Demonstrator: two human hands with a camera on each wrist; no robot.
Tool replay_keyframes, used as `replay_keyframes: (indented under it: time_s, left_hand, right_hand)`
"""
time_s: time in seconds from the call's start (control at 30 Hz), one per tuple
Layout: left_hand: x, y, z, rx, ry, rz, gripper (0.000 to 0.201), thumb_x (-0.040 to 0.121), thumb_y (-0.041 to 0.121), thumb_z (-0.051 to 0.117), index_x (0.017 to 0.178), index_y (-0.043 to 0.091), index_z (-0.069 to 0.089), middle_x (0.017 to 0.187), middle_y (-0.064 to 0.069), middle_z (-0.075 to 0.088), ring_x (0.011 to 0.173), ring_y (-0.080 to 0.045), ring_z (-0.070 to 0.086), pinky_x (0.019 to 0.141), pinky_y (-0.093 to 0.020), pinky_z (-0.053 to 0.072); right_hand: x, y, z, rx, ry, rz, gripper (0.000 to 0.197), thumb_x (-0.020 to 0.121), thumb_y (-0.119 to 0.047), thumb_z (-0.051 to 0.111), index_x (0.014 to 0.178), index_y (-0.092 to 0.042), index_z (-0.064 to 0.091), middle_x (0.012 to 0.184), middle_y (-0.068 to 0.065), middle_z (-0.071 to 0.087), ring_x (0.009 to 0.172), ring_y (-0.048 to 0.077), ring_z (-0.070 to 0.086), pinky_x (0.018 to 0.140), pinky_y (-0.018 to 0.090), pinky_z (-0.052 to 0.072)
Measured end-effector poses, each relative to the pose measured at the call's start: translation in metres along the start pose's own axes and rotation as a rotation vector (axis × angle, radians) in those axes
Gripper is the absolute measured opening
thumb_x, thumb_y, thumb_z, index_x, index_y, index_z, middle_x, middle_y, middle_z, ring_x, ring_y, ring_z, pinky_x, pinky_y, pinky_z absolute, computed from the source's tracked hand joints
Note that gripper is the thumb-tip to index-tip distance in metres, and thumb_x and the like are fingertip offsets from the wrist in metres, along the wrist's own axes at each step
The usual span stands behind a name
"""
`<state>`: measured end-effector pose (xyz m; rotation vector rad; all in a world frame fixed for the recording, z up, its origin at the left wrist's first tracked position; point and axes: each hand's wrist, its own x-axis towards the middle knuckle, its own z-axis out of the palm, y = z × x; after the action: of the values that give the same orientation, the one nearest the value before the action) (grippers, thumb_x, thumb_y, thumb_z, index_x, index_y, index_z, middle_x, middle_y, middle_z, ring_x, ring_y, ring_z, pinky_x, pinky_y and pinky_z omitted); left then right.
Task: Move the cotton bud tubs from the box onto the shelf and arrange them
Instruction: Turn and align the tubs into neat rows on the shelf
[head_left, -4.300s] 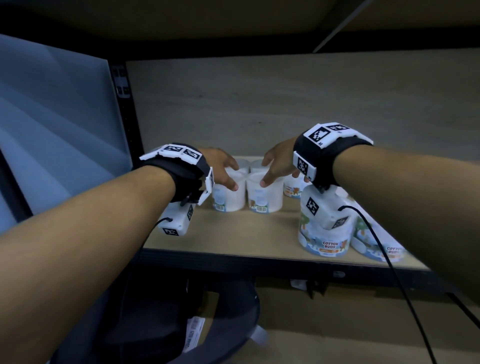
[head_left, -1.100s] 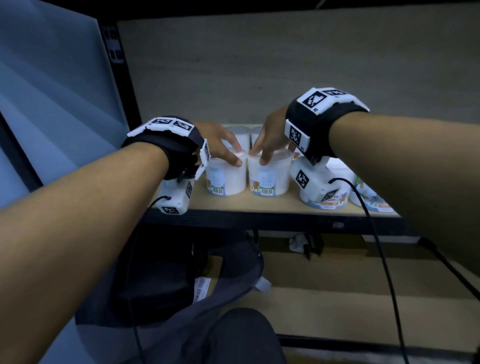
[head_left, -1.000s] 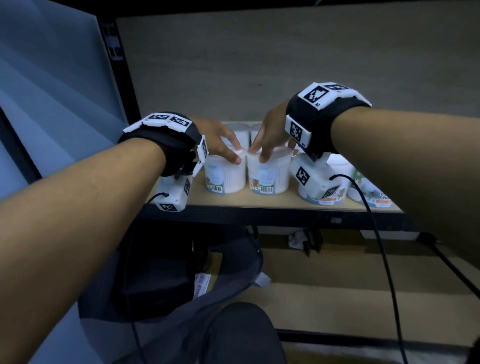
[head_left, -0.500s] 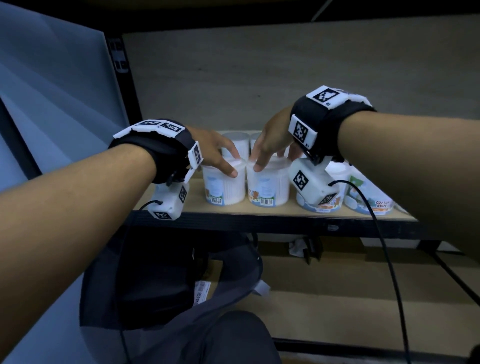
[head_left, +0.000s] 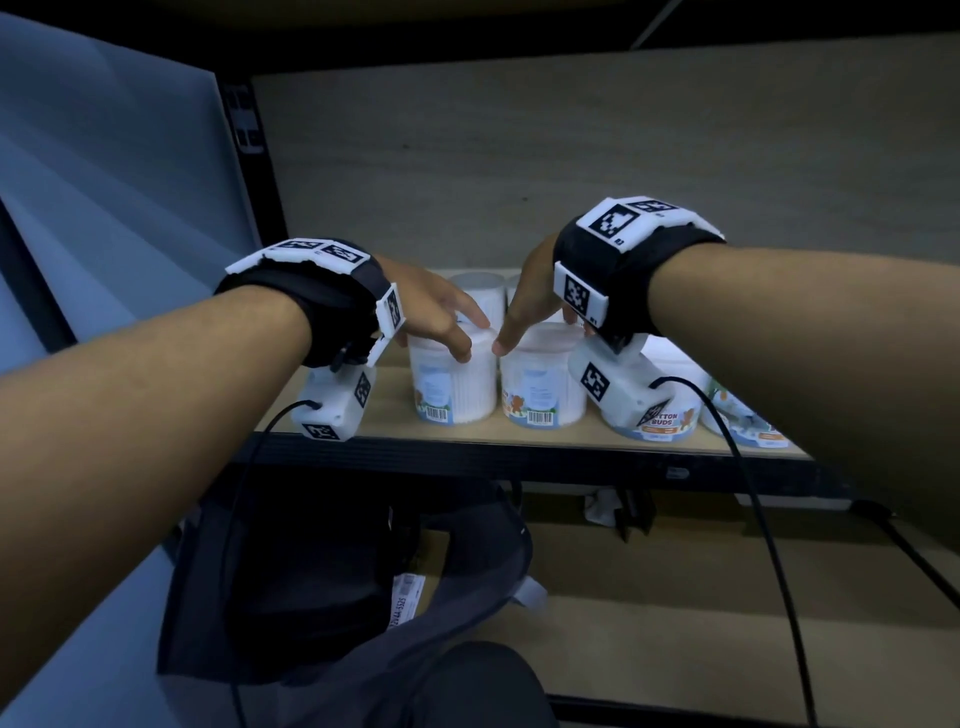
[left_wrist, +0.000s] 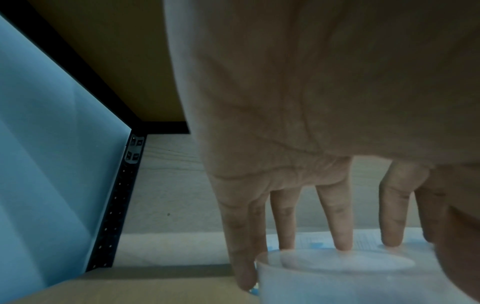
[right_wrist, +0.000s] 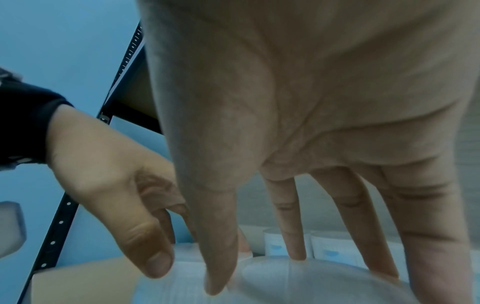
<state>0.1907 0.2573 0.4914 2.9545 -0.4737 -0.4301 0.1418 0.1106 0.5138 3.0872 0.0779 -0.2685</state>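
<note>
Left hand (head_left: 434, 317) grips left front tub (head_left: 453, 384) from above, fingers over lid. Right hand (head_left: 535, 306) does same on right front tub (head_left: 543, 387). The two tubs touch, near shelf (head_left: 395, 415) front edge. Two more tubs (head_left: 480, 293) behind. Labelled tubs (head_left: 660, 421) lie to the right. Dark bag (head_left: 332, 582) below.

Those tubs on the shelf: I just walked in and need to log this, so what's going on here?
A person is arranging cotton bud tubs on the shelf. The left hand grips the top of the left front tub, and the right hand grips the right front tub beside it. Both tubs stand upright near the front edge, with more tubs behind and to the right.
</note>
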Motion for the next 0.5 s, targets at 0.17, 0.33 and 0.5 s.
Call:
replay_keyframes:
  time_s: [0.17,0.33,0.5]
  left_hand:
    - [0.004,-0.002,-0.001,-0.048,0.034,-0.004,0.050,0.087,0.036,0.070,0.133,0.047,0.055,0.140,0.006,0.051,0.124,-0.021,0.053,0.101,-0.039,0.051]
    - [0.007,-0.004,-0.002,-0.077,0.036,-0.019,0.048,0.082,0.040,0.075,0.127,0.047,0.060,0.131,0.006,0.058,0.115,-0.020,0.059,0.089,-0.034,0.057]
    - [0.008,-0.002,-0.002,-0.128,0.053,-0.055,0.050,0.074,0.046,0.081,0.122,0.042,0.066,0.119,0.007,0.063,0.108,-0.019,0.062,0.078,-0.032,0.059]
  right_hand:
    - [0.004,0.002,0.002,-0.038,-0.010,-0.015,0.065,0.088,-0.046,0.065,0.138,-0.008,0.050,0.107,0.008,0.053,0.083,0.021,0.056,0.072,0.028,0.045]
    - [0.011,0.009,0.002,-0.018,0.024,-0.044,0.062,0.085,-0.045,0.069,0.136,-0.012,0.054,0.128,0.005,0.058,0.101,0.021,0.060,0.072,0.025,0.047]
    - [0.021,0.016,0.002,0.062,-0.010,-0.061,0.069,0.072,-0.046,0.081,0.130,-0.017,0.059,0.118,0.006,0.064,0.106,0.024,0.063,0.095,0.038,0.052]
